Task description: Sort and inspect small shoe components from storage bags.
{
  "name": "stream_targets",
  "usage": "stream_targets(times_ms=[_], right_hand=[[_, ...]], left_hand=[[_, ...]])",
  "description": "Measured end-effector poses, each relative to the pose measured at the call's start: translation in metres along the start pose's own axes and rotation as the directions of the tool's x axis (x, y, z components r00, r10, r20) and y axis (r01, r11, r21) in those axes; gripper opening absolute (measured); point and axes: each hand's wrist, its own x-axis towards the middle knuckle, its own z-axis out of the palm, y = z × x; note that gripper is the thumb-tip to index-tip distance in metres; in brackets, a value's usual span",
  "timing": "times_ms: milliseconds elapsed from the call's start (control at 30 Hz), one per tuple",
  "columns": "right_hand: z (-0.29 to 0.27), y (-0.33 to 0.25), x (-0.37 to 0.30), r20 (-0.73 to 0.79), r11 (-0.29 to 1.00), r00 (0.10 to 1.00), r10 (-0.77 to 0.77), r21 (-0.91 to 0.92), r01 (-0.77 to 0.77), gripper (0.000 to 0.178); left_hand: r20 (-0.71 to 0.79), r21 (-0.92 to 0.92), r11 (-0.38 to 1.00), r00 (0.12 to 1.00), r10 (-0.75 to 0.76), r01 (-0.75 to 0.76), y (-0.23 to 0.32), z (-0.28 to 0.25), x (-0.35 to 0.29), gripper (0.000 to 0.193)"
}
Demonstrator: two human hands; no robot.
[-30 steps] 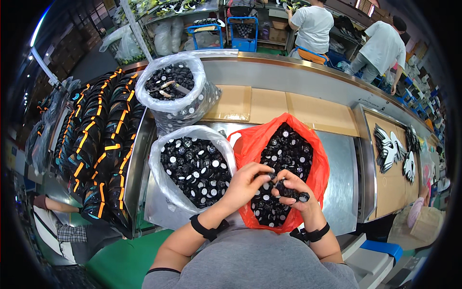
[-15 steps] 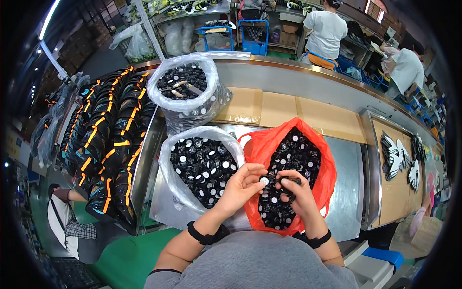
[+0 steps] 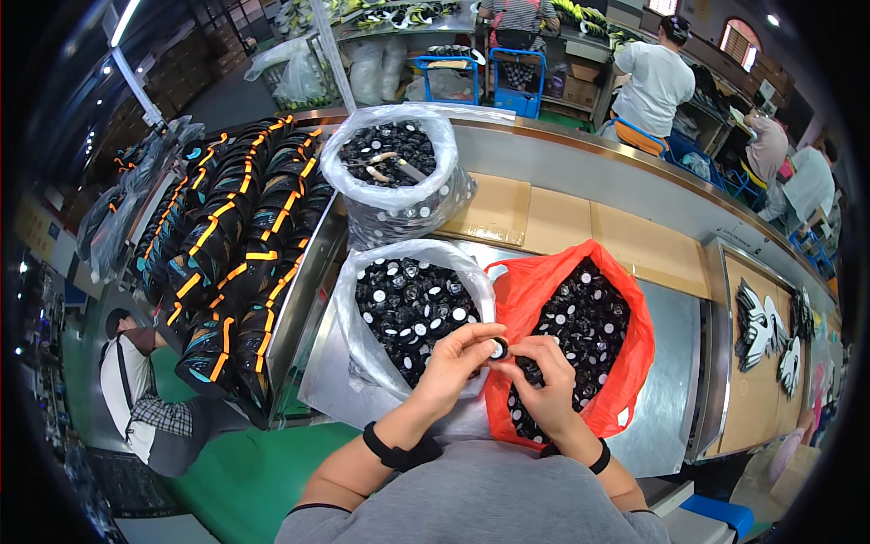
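In front of my chest, my left hand (image 3: 456, 364) pinches a small black round part (image 3: 499, 348) with a white disc on its face. The fingers of my right hand (image 3: 544, 379) close at the right edge of that same part; whether more parts sit in its palm is hidden. Beneath my right hand lies a red plastic bag (image 3: 634, 340), open and full of similar black parts (image 3: 580, 317). Beside it on the left stands a clear plastic bag (image 3: 347, 304) holding more black parts (image 3: 412, 299), many showing white discs.
A second clear bag (image 3: 444, 136) of parts stands behind, with tool-like items on top. Rows of black pieces with orange straps (image 3: 213, 227) fill the left rack. Cardboard (image 3: 634, 245) lines the metal table (image 3: 671, 363). White-and-black pieces (image 3: 761, 326) lie in the right tray. Several people work around.
The view has shifted, so the scene sits further right. My right hand has come in against my left, its fingers meeting the part there; the black parts it held before no longer show.
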Motion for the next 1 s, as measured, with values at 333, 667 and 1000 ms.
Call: stream_targets(times_ms=[333, 667, 1000], right_hand=[[0.001, 0.014, -0.007, -0.046, 0.98, 0.995, -0.086, -0.187, 0.076, 0.03], [0.014, 0.009, -0.013, -0.007, 0.999, 0.999, -0.033, 0.008, 0.033, 0.028], [0.003, 0.004, -0.004, -0.029, 1.0, 0.999, -0.017, 0.0, 0.017, 0.027]], left_hand=[[-0.062, 0.083, 0.996, 0.998, -0.012, 0.017, -0.011, 0.013, 0.006, 0.027], [0.086, -0.248, 0.965, 0.994, -0.064, 0.084, -0.01, -0.005, -0.008, 0.034], [0.252, -0.511, 0.846, 0.968, -0.019, 0.149, -0.03, -0.004, 0.001, 0.033]])
